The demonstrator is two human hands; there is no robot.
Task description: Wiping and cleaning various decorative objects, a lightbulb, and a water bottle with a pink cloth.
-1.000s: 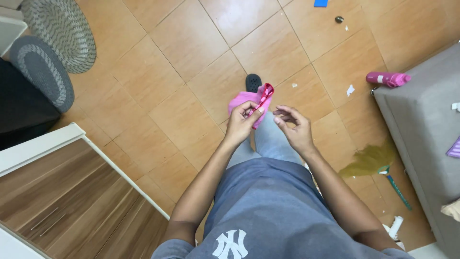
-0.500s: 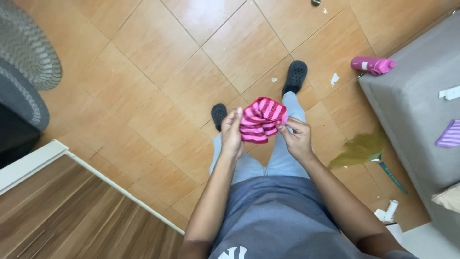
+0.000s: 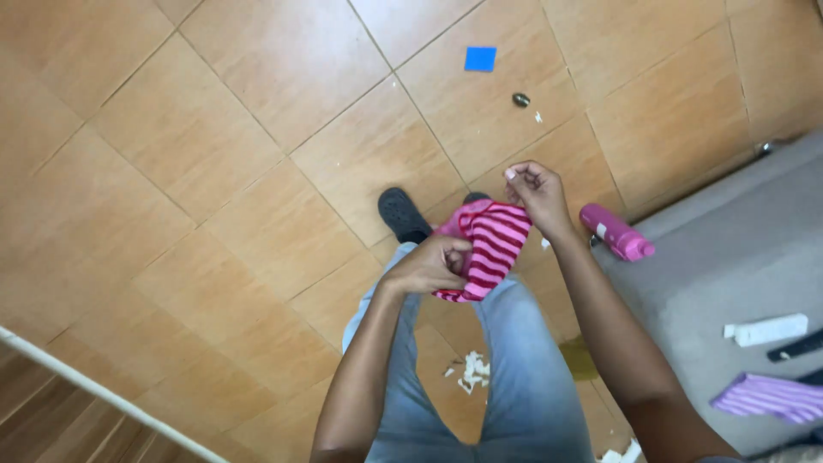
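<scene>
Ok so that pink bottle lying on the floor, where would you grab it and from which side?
Probably around the middle of the pink bottle, coming from above. It lies on its side on the tiles, close against the grey sofa's edge, so that side looks blocked. Fingers across its round body, on the two long sides, should hold it best. Both hands are busy with the striped cloth.

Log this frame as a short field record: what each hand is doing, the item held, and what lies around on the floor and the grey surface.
left hand: left hand grips the lower part of the striped cloth
right hand: right hand pinches its upper edge, raised
held item: pink and dark red striped cloth, bunched between both hands
floor: tan tiles with a blue square, white scraps, pink bottle lying by the grey surface
grey surface: grey surface holds a white bar and purple striped cloth
</scene>
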